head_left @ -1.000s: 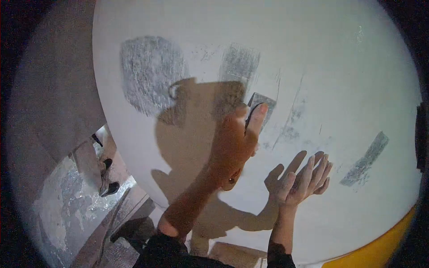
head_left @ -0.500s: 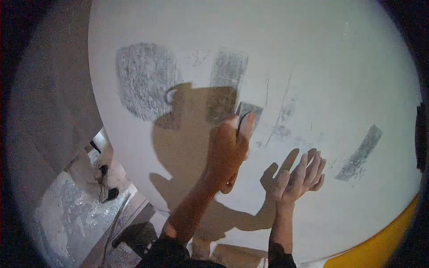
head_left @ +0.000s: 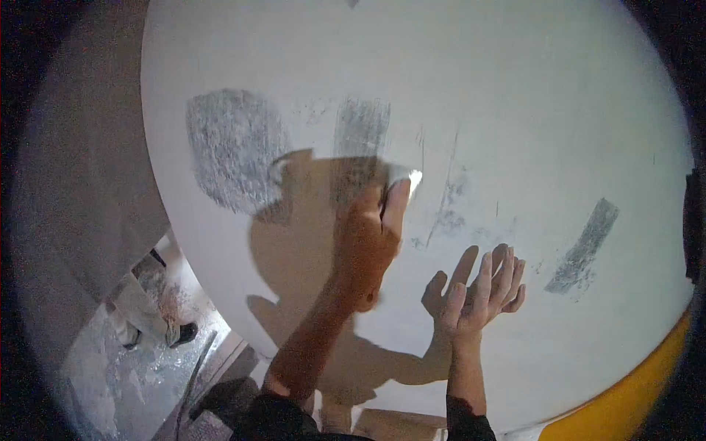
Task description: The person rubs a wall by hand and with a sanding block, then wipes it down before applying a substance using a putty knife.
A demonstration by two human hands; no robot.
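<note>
My left hand (head_left: pixel 368 239) is closed round a flat metal scraper (head_left: pixel 415 181) against a large curved white surface (head_left: pixel 478 95). Only a bright, glinting edge of the scraper shows beside my thumb; the rest is hidden by the hand. Just left of the fingers is a grey streaked patch (head_left: pixel 362 125), partly under my shadow. My right hand (head_left: pixel 485 294) holds nothing, its fingers stretched upward and apart, close to the white surface, where its shadow falls. Between the hands and above them run thin dark lines and grey smudges (head_left: pixel 452 219).
A broad grey patch (head_left: pixel 234 143) marks the surface at left, a narrow slanted one (head_left: pixel 586 246) at right. At lower left, another person's legs and shoes (head_left: pixel 182 334) show on a stained floor (head_left: pixel 140 382). A yellow area (head_left: pixel 621 404) borders the lower right.
The view has shifted a little, so the upper-left patches sit lower and further left. My left hand is slightly lower, and the scraper now glints brightly. The other person's feet have shifted.
</note>
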